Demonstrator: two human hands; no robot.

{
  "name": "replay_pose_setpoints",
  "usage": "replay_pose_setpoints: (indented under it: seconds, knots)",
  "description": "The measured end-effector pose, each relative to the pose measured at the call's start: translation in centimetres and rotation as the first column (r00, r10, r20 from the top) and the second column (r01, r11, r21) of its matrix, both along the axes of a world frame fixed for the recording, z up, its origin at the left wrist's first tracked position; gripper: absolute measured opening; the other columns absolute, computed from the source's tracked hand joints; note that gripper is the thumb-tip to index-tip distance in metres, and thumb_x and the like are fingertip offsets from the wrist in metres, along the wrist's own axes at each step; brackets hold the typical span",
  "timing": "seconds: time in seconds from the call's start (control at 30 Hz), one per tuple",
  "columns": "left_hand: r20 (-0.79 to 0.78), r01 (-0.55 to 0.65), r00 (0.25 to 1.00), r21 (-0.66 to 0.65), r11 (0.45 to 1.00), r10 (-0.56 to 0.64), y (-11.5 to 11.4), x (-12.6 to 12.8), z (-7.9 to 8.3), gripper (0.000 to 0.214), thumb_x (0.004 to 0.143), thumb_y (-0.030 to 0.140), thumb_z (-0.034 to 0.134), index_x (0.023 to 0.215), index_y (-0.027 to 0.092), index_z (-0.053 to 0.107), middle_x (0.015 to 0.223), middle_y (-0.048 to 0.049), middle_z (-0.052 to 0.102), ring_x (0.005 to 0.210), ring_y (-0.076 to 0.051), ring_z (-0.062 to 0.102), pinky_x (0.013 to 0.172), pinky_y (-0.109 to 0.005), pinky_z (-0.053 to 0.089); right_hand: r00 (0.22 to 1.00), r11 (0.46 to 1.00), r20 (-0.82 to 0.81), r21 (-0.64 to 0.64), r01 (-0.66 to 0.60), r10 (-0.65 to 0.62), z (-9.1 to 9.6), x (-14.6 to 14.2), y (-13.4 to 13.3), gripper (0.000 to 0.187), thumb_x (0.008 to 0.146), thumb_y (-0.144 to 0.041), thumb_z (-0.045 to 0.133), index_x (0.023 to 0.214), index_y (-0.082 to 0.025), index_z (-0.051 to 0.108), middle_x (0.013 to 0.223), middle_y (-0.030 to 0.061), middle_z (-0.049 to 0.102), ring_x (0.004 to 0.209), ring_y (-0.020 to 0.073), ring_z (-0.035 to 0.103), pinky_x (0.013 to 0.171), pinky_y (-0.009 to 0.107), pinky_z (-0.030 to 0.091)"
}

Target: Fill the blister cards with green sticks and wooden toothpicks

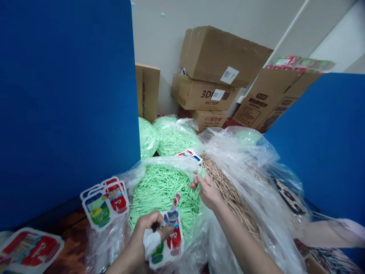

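Observation:
My left hand (142, 232) grips a printed pouch (175, 243) with a red cola side and a green side. A crumpled white piece (151, 242), perhaps tissue, is also in that hand. Between the fingertips of my right hand (209, 192) is a small bunch of light green sticks (201, 171), held upright. Both hands are over an open clear plastic bag (134, 171) full of loose green sticks (159, 186). To its right, brown sticks (228, 192) fill another clear bag.
Stacked pouches (99, 207) lie left of the bag, with another pouch (31, 251) at lower left. More bags of green sticks (175, 137) stand behind. Cardboard boxes (211, 91) are stacked at the wall. Blue panels (65, 95) flank both sides. A black lettered item (289, 196) lies right.

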State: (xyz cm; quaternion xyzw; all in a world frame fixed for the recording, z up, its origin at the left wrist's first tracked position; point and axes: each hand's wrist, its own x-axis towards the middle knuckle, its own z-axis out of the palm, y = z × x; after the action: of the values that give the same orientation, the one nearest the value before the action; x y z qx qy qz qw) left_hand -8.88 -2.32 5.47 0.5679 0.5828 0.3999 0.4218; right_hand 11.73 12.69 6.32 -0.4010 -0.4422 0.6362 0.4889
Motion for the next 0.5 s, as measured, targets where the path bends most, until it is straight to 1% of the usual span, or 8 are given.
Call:
replay_pose_setpoints:
  seconds: [0.07, 0.13, 0.17, 0.23, 0.33, 0.4, 0.5]
  knots:
    - [0.001, -0.007, 1.0, 0.008, 1.0, 0.007, 0.2, 0.0, 0.1, 0.032, 0.077, 0.032, 0.061, 0.059, 0.021, 0.036, 0.058, 0.007, 0.032, 0.055, -0.011, 0.031, 0.052, -0.023, 0.025, 0.985, 0.995, -0.171, -0.095, 0.009, -0.025, 1.1, -0.5, -0.5, 0.037, 0.071, -0.047, 0.075, 0.093, -0.022, 0.059, 0.065, -0.0075, 0.051, 0.058, 0.0104, 0.054, 0.071, 0.032, 0.052]
    - [-0.011, -0.02, 1.0, 0.017, 1.0, 0.02, 0.5, 0.2, 0.4, 0.031, 0.075, 0.031, 0.062, 0.059, 0.021, 0.036, 0.058, 0.0069, 0.033, 0.055, -0.011, 0.032, 0.052, -0.023, 0.026, 0.965, 0.992, -0.26, -0.126, 0.008, -0.041, 2.6, -1.1, -1.3, 0.035, 0.07, -0.044, 0.077, 0.088, -0.021, 0.059, 0.066, -0.0071, 0.053, 0.06, 0.01, 0.055, 0.072, 0.032, 0.052]
    - [-0.023, -0.028, 0.999, 0.028, 0.999, 0.028, 0.7, 0.3, 0.6, 0.031, 0.075, 0.03, 0.062, 0.059, 0.021, 0.037, 0.058, 0.0067, 0.034, 0.055, -0.012, 0.034, 0.052, -0.023, 0.027, 0.957, 0.993, -0.287, -0.118, 0.013, -0.046, 3.5, -1.5, -1.8, 0.033, 0.071, -0.044, 0.076, 0.087, -0.022, 0.058, 0.066, -0.0069, 0.054, 0.06, 0.0103, 0.055, 0.073, 0.032, 0.052]
    - [-0.056, -0.04, 0.997, 0.069, 0.997, 0.044, 1.0, 0.5, 1.1, 0.03, 0.075, 0.029, 0.062, 0.06, 0.021, 0.038, 0.058, 0.006, 0.037, 0.055, -0.012, 0.037, 0.053, -0.023, 0.029, 0.948, 0.998, -0.316, -0.056, 0.032, -0.048, 5.4, -2.3, -3.1, 0.029, 0.077, -0.045, 0.071, 0.088, -0.023, 0.056, 0.066, -0.0067, 0.055, 0.061, 0.0114, 0.057, 0.074, 0.034, 0.052]
    - [-0.112, -0.047, 0.992, 0.155, 0.987, 0.065, 1.3, 0.7, 1.6, 0.028, 0.077, 0.027, 0.06, 0.06, 0.021, 0.037, 0.059, 0.0049, 0.041, 0.056, -0.013, 0.04, 0.055, -0.024, 0.03, 0.957, 0.993, -0.288, 0.098, 0.061, -0.03, 7.7, -3.6, -5.1, 0.024, 0.086, -0.047, 0.059, 0.093, -0.025, 0.053, 0.065, -0.0061, 0.055, 0.067, 0.0138, 0.061, 0.078, 0.037, 0.05]
    - [-0.144, -0.041, 0.987, 0.203, 0.978, 0.072, 1.4, 0.8, 1.8, 0.025, 0.078, 0.021, 0.057, 0.061, 0.021, 0.038, 0.061, 0.0044, 0.042, 0.057, -0.014, 0.042, 0.056, -0.024, 0.031, 0.971, 0.977, -0.239, 0.205, 0.059, -0.009, 8.4, -4.4, -6.1, 0.022, 0.09, -0.046, 0.053, 0.096, -0.025, 0.052, 0.067, -0.0052, 0.055, 0.072, 0.015, 0.062, 0.081, 0.038, 0.049]
    - [-0.168, -0.029, 0.983, 0.25, 0.968, 0.073, 1.4, 1.0, 1.7, 0.022, 0.078, 0.015, 0.055, 0.063, 0.021, 0.04, 0.062, 0.004, 0.044, 0.058, -0.014, 0.044, 0.057, -0.025, 0.032, 0.99, 0.948, -0.14, 0.315, 0.045, 0.0, 8.0, -5.3, -7.0, 0.019, 0.095, -0.043, 0.046, 0.099, -0.026, 0.05, 0.068, -0.004, 0.055, 0.082, 0.017, 0.062, 0.085, 0.039, 0.047]
